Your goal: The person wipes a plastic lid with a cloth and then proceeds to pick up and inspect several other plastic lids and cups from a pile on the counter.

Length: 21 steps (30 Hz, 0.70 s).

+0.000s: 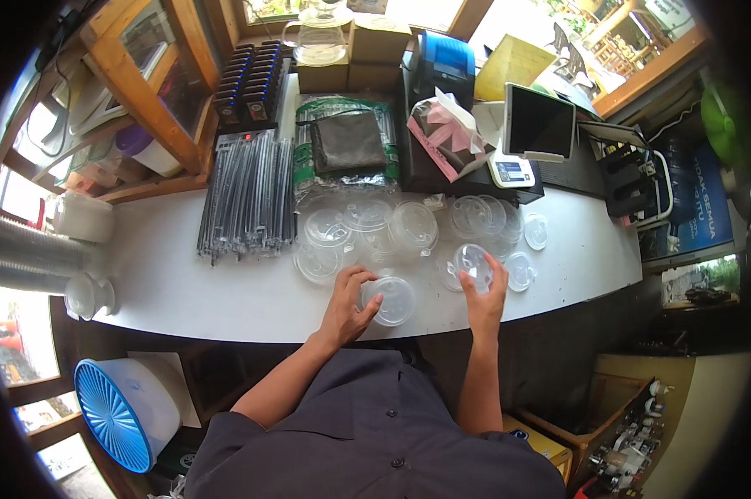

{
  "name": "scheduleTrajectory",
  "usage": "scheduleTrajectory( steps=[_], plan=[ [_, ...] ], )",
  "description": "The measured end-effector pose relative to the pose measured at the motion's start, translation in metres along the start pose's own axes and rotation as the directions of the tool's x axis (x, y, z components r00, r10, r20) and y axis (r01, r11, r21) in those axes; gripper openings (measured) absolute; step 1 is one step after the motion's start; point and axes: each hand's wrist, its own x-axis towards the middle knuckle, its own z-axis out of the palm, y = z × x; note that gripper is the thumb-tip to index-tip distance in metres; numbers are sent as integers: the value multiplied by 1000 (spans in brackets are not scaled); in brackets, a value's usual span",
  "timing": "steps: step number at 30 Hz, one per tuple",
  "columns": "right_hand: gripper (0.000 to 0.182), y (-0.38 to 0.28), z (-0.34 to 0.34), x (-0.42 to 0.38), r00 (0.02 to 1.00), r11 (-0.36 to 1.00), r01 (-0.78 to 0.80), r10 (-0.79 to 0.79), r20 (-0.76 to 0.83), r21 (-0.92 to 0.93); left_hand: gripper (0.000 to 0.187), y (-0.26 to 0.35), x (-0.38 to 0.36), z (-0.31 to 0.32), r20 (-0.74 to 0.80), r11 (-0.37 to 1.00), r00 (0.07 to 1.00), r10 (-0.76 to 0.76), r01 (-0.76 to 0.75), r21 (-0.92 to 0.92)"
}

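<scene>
My left hand (348, 309) curls around the edge of a clear plastic lid (393, 302) near the front of the white table, thumb and fingers on its rim. In my right hand (486, 298) another clear lid (473, 264) is pinched between thumb and fingers, tilted above the tabletop. Behind both hands lie several loose round lids (413, 229), some overlapping. To the right are more of them, with a small lid (520, 272) near my right fingers.
A bundle of wrapped black straws (246, 200) lies left of the lids. Behind stand a pink tissue box (438, 145), a tablet screen (540, 122) and a blue-topped device (443, 62). Stacked clear cups (26, 249) lie at the left; a blue-lidded container (113, 416) is below the table (167, 274).
</scene>
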Motion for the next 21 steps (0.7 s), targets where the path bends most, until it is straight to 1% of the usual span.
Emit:
scheduleTrajectory(
  steps=[3, 4, 6, 7, 8, 9, 10, 11, 12, 13, 14, 17, 18, 21],
  plan=[
    [74, -31, -14, -12, 1000, 996, -31, 31, 4, 88, 37, 3, 0, -3, -35, 993, 995, 97, -94, 73],
    [80, -38, -15, -17, 999, 990, -17, 13, 31, 137, 40, 6, -2, -6, -29, 983, 988, 149, -145, 110],
    [84, -64, -12, -27, 994, 959, -59, 30, 107, 278, 45, 16, -2, -15, -5, 949, 965, 262, -256, 183],
    [85, -73, -7, -34, 989, 936, -85, 37, 144, 342, 50, 26, 0, -18, 45, 975, 975, 219, -220, 18],
    [90, -78, 0, -40, 985, 922, -78, 11, 175, 378, 54, 38, 2, -19, 103, 976, 978, 180, -164, -145],
    [90, -85, 8, -46, 977, 944, -53, -18, 210, 326, 58, 46, 4, -19, 164, 950, 975, 152, -98, -298],
    [90, -93, 15, -52, 968, 961, -22, -49, 247, 275, 69, 49, 7, -16, 179, 945, 963, 201, -142, -295],
    [90, -98, 20, -56, 955, 974, 11, -77, 286, 224, 68, 56, 8, -13, 193, 873, 978, 79, 26, -487],
    [91, -100, 25, -60, 946, 974, 10, -83, 314, 228, 68, 65, 9, -9, 232, 735, 972, -37, 184, -652],
    [91, -99, 30, -64, 935, 973, 9, -89, 343, 230, 67, 70, 9, -7, 294, 541, 946, -139, 321, -777],
    [92, -98, 31, -65, 924, 973, 7, -96, 371, 232, 65, 66, 12, -8, 285, 560, 945, -160, 325, -762],
    [90, -89, 12, -54, 865, 945, 18, -179, 469, 327, 62, 58, 12, -20, 337, 608, 929, -149, 355, -710],
    [83, -82, 16, -53, 882, 833, -165, -115, 456, 529, 64, 59, 13, -30, 398, 707, 909, -125, 363, -607],
    [71, -78, 0, -46, 794, 885, -211, -92, 601, 415, 71, 60, 11, -39, 573, 683, 815, -80, 464, -564]
  ],
)
